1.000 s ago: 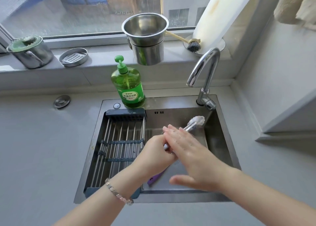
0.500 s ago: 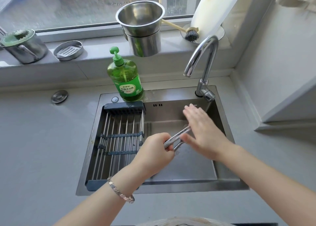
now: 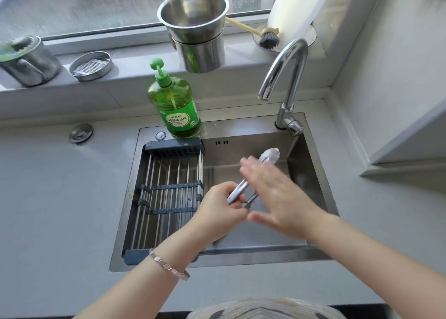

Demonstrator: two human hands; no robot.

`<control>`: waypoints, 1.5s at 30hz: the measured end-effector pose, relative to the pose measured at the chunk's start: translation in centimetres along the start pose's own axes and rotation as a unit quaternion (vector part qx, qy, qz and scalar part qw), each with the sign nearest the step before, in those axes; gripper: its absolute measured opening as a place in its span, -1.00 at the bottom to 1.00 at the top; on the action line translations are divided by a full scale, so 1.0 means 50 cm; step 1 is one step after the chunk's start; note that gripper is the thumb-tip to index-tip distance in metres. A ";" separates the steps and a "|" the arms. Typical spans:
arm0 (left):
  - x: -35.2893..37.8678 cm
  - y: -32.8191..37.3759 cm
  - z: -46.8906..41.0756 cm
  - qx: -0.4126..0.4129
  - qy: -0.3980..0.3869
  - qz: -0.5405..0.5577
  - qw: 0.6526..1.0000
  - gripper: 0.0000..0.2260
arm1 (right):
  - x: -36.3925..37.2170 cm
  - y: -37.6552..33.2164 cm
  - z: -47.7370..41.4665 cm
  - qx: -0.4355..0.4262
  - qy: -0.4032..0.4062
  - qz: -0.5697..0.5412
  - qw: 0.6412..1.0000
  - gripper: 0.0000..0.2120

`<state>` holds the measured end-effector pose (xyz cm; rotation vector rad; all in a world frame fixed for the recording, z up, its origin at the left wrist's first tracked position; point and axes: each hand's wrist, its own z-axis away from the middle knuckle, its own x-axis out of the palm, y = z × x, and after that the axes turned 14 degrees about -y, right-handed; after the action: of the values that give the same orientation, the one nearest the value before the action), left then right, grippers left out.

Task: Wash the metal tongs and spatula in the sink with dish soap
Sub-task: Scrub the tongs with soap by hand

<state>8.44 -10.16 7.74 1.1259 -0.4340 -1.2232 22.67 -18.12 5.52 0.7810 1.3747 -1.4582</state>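
Observation:
Over the steel sink (image 3: 313,174), my left hand (image 3: 217,210) grips the hinge end of the metal tongs (image 3: 239,189). The tongs point up and to the right, and their tips (image 3: 271,154) are white with foam. My right hand (image 3: 277,198) lies flat across the tongs' arms, fingers spread and blurred, touching the metal without clasping it. A green dish soap bottle (image 3: 177,106) with a pump stands on the sink's back ledge. The spatula is hidden from view.
A rod drying rack (image 3: 169,193) spans the sink's left half. The curved tap (image 3: 284,77) rises at the back right, with no water running. On the windowsill stand stacked steel pots (image 3: 198,29), a brush (image 3: 268,37), a small dish (image 3: 90,66) and a lidded pot (image 3: 26,60).
My right hand slid out along the tongs to their tips and has come back toward the hinge; the foamy tips show again. A purple handle seen low in the sink earlier is now out of sight.

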 end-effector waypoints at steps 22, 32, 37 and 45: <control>-0.049 0.016 0.027 -0.031 -0.256 0.464 0.847 -0.58 | -0.041 -0.036 0.006 -0.074 0.024 -0.100 0.992 -0.15; -0.052 0.013 0.019 -0.028 -0.264 0.484 0.834 -0.34 | -0.018 -0.055 0.022 -0.098 -0.033 -0.065 0.992 -0.15; -0.056 0.018 0.024 -0.014 -0.280 0.478 0.833 -0.30 | -0.042 -0.030 0.016 -0.017 -0.006 -0.055 0.998 -0.12; -0.056 0.021 0.034 0.018 -0.289 0.461 0.839 -0.47 | -0.033 -0.038 0.016 -0.059 0.004 -0.045 0.997 -0.16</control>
<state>6.71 -8.49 10.16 0.4049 -1.2925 -0.6407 21.60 -18.71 7.84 0.6571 1.5048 -1.4299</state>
